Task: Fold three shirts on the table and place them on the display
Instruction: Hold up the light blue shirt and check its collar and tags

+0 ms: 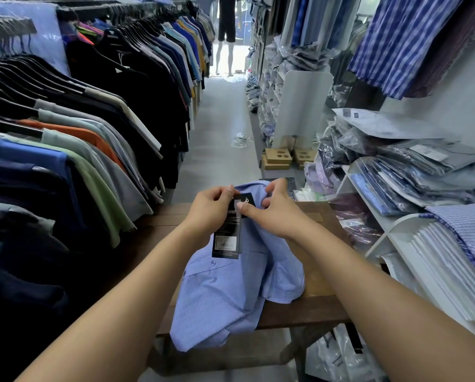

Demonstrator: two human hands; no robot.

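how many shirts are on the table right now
1: a light blue shirt draped over the wooden table, left hand and right hand at its collar. More may be hidden.

Daylight blows out the far doorway [226, 62]; aisle [222, 128] evenly lit, shadows soft. Dark hanging shirts [51, 86] lose detail. Wide-angle bending at edges.

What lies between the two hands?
In the head view, a black tag on the blue shirt lies between the left hand and right hand, touched by both.
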